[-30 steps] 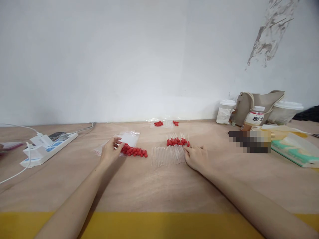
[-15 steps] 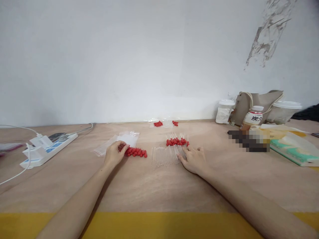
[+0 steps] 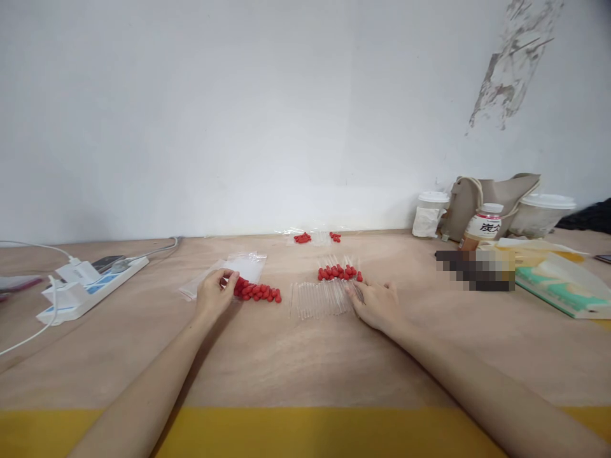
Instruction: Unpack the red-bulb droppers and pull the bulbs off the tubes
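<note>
My left hand (image 3: 213,294) rests on the table with its fingers pinched at the left end of a row of small red rubber bulbs (image 3: 258,292). My right hand (image 3: 377,303) lies on the right end of a row of clear glass tubes (image 3: 319,299), fingertips pressed on a tube. Behind the tubes sit assembled droppers with red bulbs (image 3: 340,271). A clear plastic bag (image 3: 238,266) lies behind my left hand. More red bulbs in plastic (image 3: 310,238) sit near the wall.
A white power strip (image 3: 86,286) with cables lies at the left. At the right stand lidded cups (image 3: 432,213), a bottle (image 3: 484,224), a canvas bag (image 3: 496,197) and a green book (image 3: 563,291). A yellow strip (image 3: 305,432) runs along the table's near edge.
My left hand slid a little onto the red bulbs and back to their left end. My right hand shifted slightly along the tube ends.
</note>
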`<state>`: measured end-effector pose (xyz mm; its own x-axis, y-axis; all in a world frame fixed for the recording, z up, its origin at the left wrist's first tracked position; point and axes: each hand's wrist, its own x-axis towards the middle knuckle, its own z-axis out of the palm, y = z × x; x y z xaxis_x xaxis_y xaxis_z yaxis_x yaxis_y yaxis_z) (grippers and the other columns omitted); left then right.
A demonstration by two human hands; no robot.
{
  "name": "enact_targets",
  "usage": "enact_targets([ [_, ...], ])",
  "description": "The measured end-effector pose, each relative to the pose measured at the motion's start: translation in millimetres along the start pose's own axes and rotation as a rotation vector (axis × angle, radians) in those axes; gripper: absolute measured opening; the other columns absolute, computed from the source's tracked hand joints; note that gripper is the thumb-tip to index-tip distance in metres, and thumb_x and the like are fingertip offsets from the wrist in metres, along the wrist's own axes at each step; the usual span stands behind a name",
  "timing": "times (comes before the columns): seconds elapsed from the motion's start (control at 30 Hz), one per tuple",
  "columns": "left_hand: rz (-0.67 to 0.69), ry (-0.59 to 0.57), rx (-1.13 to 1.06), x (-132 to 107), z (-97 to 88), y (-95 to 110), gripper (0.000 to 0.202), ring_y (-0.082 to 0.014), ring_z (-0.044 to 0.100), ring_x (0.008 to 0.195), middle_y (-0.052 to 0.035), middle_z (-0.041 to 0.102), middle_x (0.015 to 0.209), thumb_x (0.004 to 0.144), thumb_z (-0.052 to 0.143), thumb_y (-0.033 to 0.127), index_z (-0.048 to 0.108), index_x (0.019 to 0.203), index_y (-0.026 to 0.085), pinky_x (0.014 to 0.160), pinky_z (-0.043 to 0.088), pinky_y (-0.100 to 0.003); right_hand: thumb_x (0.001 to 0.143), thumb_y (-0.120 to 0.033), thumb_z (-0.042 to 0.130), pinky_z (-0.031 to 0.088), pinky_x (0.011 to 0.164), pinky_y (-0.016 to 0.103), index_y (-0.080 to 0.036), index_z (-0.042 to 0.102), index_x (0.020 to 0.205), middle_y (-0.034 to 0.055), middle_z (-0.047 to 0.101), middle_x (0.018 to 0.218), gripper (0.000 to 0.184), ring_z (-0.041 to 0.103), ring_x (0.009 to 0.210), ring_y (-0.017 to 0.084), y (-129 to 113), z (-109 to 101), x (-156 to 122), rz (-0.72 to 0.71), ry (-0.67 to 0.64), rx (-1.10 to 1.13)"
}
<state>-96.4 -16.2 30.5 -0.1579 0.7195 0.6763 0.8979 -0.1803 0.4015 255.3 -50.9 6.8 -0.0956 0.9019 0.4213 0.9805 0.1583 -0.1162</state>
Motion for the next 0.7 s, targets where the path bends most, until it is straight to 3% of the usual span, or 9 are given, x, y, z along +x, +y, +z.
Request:
enact_targets([
  [0.1,0.106,0.168,0.053,0.8,-3.5,14.4,0.023,-0.0182,0.053,0.072,-0.0032,0.059,0.074,0.076,0.048,0.037,0.061,0.075,0.018,0.071,0.040,-0.030,0.088,-0.044,0.024,0.026,0.074,0.036,-0.022,0.063,0.083,0.0059,0.063,0.084,0.045,0.057,0.075,0.019,8.7,-7.3,5.1,0.073,0.021,0.038],
  [0.17,0.226,0.182,0.077,-0.8,-1.2,33.8,0.019,-0.0196,0.052,0.079,-0.0043,0.059,0.077,0.075,0.049,0.032,0.062,0.073,0.018,0.078,0.038,-0.033,0.088,-0.041,0.026,0.026,0.073,0.035,-0.020,0.064,0.076,0.0059,0.063,0.082,0.045,0.056,0.074,0.018,16.4,-11.0,8.8,0.128,0.033,0.059],
  [0.23,0.370,0.041,0.094,-4.0,7.1,60.2,0.016,-0.0201,0.052,0.083,-0.0047,0.059,0.084,0.073,0.050,0.025,0.064,0.070,0.019,0.080,0.037,-0.034,0.087,-0.039,0.027,0.027,0.072,0.034,-0.020,0.064,0.070,0.0058,0.063,0.081,0.045,0.056,0.075,0.019,24.6,-12.6,11.8,0.173,0.027,0.081],
  [0.3,0.465,-0.194,0.111,-6.7,21.0,89.9,0.016,-0.0208,0.051,0.086,-0.0038,0.060,0.087,0.070,0.049,0.020,0.065,0.072,0.021,0.079,0.037,-0.034,0.087,-0.038,0.027,0.028,0.072,0.034,-0.020,0.063,0.067,0.0057,0.064,0.079,0.046,0.057,0.075,0.019,32.2,-12.6,13.6,0.210,0.007,0.098],
  [0.4,0.350,-0.420,0.117,-4.5,47.9,130.3,0.018,-0.0224,0.052,0.088,-0.0040,0.061,0.082,0.072,0.050,0.033,0.065,0.072,0.022,0.081,0.035,-0.037,0.086,-0.042,0.026,0.028,0.073,0.035,-0.021,0.065,0.067,0.0060,0.065,0.074,0.047,0.057,0.074,0.021,40.7,-12.7,14.3,0.246,-0.034,0.092],
  [0.5,0.192,-0.570,0.121,4.7,73.5,155.2,0.032,-0.0240,0.054,0.088,-0.0041,0.064,0.080,0.071,0.048,0.050,0.062,0.064,0.022,0.084,0.033,-0.039,0.084,-0.044,0.029,0.029,0.071,0.034,-0.022,0.066,0.067,0.0072,0.065,0.072,0.046,0.057,0.074,0.023,44.2,-15.3,13.8,0.236,-0.109,0.070],
  [0.7,0.075,-0.654,0.146,14.8,103.7,162.7,0.049,-0.0265,0.059,0.080,-0.0081,0.066,0.071,0.072,0.040,0.061,0.058,0.055,0.019,0.082,0.034,-0.043,0.082,-0.045,0.035,0.028,0.063,0.028,-0.020,0.058,0.053,0.0041,0.061,0.061,0.045,0.053,0.062,0.017,40.3,-18.6,12.3,0.195,-0.176,0.088],
])
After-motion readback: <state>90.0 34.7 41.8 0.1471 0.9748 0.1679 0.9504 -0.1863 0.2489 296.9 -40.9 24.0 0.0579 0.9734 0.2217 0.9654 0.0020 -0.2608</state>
